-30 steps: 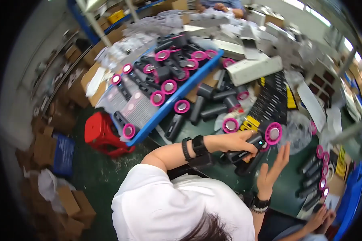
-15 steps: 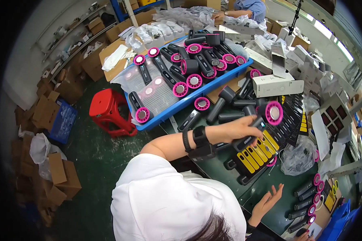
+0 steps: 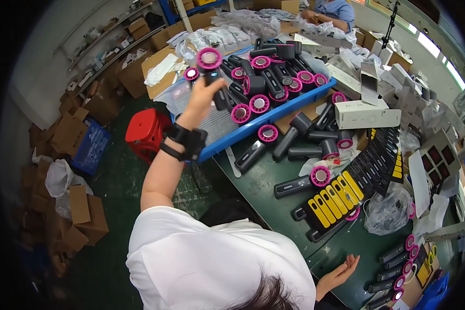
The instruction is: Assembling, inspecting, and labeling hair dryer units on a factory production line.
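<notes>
My left hand (image 3: 204,98) is closed around the handle of a dark grey handheld fan (image 3: 210,59), shaped like a hair dryer with a pink slotted ring. A small display glows on its handle. I hold it over the left part of a blue-rimmed tray (image 3: 274,112), where many similar fans lie heaped on a ribbed pale liner. My right hand (image 3: 338,275) rests low by the near table edge, fingers apart and holding nothing. Beyond it, several more fans (image 3: 392,271) lie in a row. Sheets of yellow and black stickers (image 3: 336,200) lie mid-table beside loose fans (image 3: 293,187).
A red stool (image 3: 147,129) stands left of the table. White boxes (image 3: 368,114) pile up at the right, near a crumpled clear bag (image 3: 390,209). Open cartons (image 3: 85,212) and a blue crate (image 3: 92,146) line the left floor. Another person (image 3: 336,15) works at the far side.
My left hand has carried the fan from above the yellow stickers leftward and away to the tray. My right hand has lowered slightly, staying near the table edge.
</notes>
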`<state>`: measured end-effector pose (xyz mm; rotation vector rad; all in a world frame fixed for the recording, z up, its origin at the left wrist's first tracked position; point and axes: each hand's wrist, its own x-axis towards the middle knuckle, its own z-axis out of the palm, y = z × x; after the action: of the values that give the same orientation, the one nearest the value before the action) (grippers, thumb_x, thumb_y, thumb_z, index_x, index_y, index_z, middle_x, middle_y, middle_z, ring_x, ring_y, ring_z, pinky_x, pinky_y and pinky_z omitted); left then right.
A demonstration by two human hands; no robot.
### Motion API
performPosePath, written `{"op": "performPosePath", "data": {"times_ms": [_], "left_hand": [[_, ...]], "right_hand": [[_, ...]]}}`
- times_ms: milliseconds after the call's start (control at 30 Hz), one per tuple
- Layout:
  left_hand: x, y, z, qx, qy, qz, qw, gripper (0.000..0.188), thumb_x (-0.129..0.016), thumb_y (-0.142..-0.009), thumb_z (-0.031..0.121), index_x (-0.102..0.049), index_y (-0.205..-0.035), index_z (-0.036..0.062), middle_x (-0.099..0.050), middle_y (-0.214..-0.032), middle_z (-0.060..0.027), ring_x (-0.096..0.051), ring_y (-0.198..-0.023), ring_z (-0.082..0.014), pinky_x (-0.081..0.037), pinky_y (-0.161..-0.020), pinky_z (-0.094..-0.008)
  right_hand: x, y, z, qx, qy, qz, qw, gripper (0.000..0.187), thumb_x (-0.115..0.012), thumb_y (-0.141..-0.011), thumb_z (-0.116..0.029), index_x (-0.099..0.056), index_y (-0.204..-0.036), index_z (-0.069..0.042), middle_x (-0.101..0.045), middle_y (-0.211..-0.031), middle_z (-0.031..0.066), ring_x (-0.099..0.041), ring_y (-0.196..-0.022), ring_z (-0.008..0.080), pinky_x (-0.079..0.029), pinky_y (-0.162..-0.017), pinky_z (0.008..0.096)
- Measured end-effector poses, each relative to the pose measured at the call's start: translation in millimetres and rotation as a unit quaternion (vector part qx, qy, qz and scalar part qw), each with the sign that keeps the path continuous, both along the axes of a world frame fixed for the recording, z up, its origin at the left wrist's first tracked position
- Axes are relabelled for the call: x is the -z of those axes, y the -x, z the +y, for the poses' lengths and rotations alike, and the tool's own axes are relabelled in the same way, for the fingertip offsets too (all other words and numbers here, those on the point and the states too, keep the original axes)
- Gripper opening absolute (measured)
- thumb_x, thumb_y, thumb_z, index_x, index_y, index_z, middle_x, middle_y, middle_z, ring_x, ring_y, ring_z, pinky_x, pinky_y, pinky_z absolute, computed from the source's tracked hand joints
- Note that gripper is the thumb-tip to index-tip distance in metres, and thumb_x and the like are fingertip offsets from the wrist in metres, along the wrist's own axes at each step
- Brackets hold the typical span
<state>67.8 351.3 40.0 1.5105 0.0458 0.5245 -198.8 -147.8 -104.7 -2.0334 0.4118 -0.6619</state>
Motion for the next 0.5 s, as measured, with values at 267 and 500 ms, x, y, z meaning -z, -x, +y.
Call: {"op": "performPosePath", "data": {"times_ms": [267,500], "left_hand": [[41,-14,176,-0.091,-0.019,0.081,0.992,0.019,-0.064,-0.085,0.012,-0.06,-0.097,-0.0027,-0.065,-0.09,-0.0079,-0.062,-0.08,-0.0176,-0.05,-0.072,-0.0335],[50,-6,195,-0.09,0.065,0.146,0.983,0.02,-0.064,-0.084,0.006,-0.06,-0.099,-0.0062,-0.065,-0.092,-0.0116,-0.063,-0.085,-0.0218,-0.051,-0.078,-0.0362]], "right_hand": [[0,-1,2,0.019,-0.025,-0.002,1.0,0.039,-0.032,-0.099,-0.016,-0.041,-0.134,-0.001,-0.053,-0.116,0.0161,-0.052,-0.106,0.0229,-0.038,-0.094,0.0321],[0,0,1,0.018,-0.019,0.0,1.0,0.038,-0.032,-0.099,-0.015,-0.043,-0.133,-0.001,-0.054,-0.114,0.0158,-0.053,-0.103,0.0223,-0.039,-0.092,0.0317]]}}
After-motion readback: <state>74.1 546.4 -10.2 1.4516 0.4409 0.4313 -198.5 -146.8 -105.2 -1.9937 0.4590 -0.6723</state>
